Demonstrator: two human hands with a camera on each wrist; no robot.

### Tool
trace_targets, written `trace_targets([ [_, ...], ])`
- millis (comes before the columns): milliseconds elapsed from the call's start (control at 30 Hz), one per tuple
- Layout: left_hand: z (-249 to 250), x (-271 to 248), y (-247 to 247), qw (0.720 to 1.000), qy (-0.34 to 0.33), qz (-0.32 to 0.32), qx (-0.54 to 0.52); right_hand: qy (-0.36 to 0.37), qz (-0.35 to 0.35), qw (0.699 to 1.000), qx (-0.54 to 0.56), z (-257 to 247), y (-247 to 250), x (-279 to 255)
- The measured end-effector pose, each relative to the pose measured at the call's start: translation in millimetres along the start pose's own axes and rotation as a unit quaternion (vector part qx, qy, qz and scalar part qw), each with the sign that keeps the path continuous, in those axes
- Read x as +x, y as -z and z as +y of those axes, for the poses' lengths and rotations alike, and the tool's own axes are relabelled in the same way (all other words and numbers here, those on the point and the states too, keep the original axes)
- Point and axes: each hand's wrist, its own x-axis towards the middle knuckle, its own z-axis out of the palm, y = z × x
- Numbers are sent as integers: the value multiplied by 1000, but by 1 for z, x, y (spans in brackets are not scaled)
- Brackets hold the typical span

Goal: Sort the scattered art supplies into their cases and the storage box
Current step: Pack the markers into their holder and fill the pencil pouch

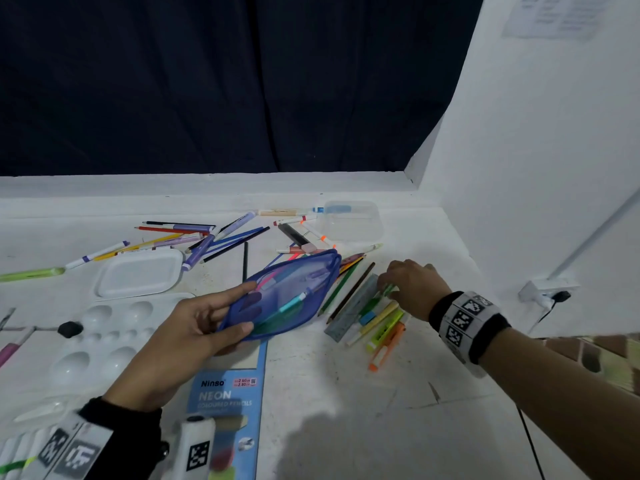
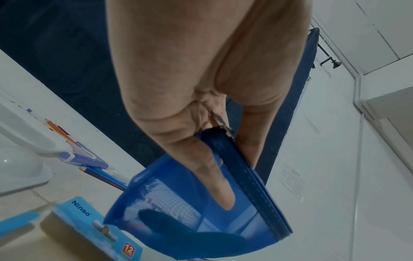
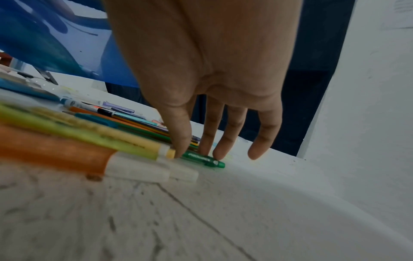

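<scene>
My left hand (image 1: 242, 308) holds a blue mesh pencil case (image 1: 294, 289) just above the table, thumb on top and fingers underneath; its zip (image 2: 243, 173) is open and a few pens lie inside. My right hand (image 1: 384, 285) reaches down into a pile of pens and pencils to the right of the case. Thumb and two fingertips (image 3: 204, 151) pinch a green pen (image 3: 201, 159) that lies on the table. Beside the green pen (image 1: 388, 291) are yellow, green and orange highlighters (image 1: 384, 334), a grey ruler (image 1: 349, 310) and coloured pencils (image 1: 343, 285).
A clear storage box (image 1: 349, 221) stands at the back right, its lid (image 1: 138, 275) left of centre. More pens and pencils (image 1: 207, 237) are scattered at the back. A white paint palette (image 1: 100, 337) and a Ninso neon pencil pack (image 1: 228, 393) lie near me. A wall rises on the right.
</scene>
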Motion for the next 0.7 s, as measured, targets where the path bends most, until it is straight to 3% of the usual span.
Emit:
trace_targets([
  [267,-2,4,-6,1000,14,4,13,8,39,999,-4,1,0,2],
  [400,-3,6,-4,999,18,29,11,16,90,986,138,0,11,-3],
  [500,-3,5,-4,999,19,34,12,108,169,947,250,-19,25,-10],
  [600,0,3,-9,1000,19,16,11,208,216,939,166,-48,36,-19],
  [700,4,-1,-14,999,23,-17,-16,255,258,930,56,-79,34,-27],
])
